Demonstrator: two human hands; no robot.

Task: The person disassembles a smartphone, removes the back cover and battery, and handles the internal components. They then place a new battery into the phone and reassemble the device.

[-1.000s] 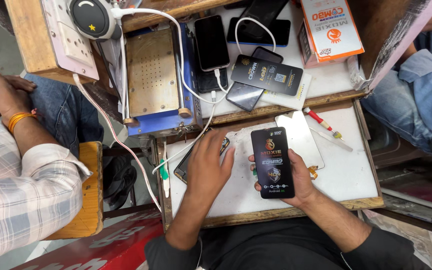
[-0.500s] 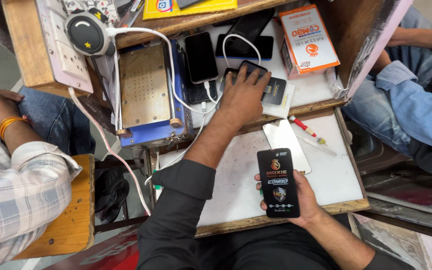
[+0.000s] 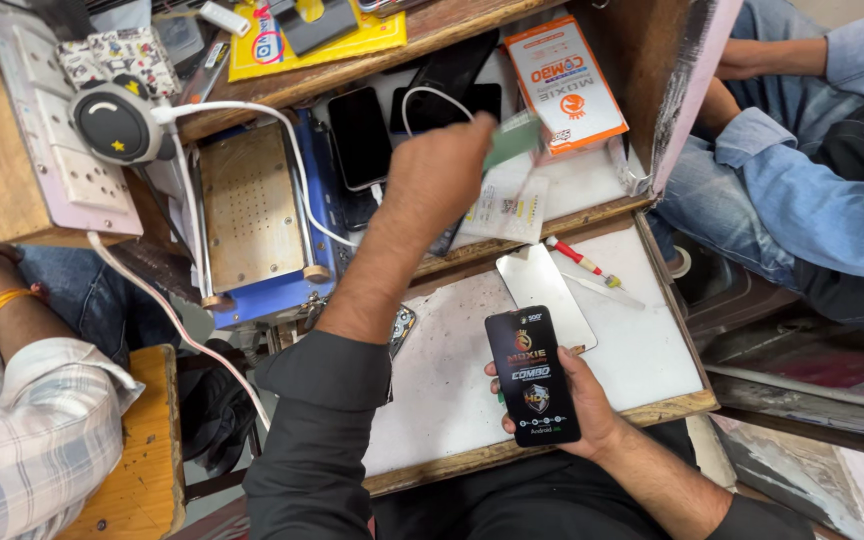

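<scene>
Over the bench, centre-low: right hand w/ grip wrapped round a flat black rectangular package, glossy, printed face up, thumb on its left edge, fingers behind. Held just above the white, scuffed bench top near the front wooden edge.

Left hand raised over the upper shelf, grip pinched narrow on a thin greenish card-like piece; piece is motion-blurred, can't tell material. Dark sleeve runs down to the elbow.

Below that hand: pale paper slip on the shelf. Orange-and-white flat box upright-ish against the wooden side wall. Two dark glossy phones lie side by side w/ white cable looped over.

Bench: clear glass-like sheet, rounded corners, just beside the package top. Red-tipped pen near it.

Left side: blue-framed machine w/ perforated brass-colour metal plate.

Other ppl: checked sleeve far left, denim sleeve top right.
</scene>
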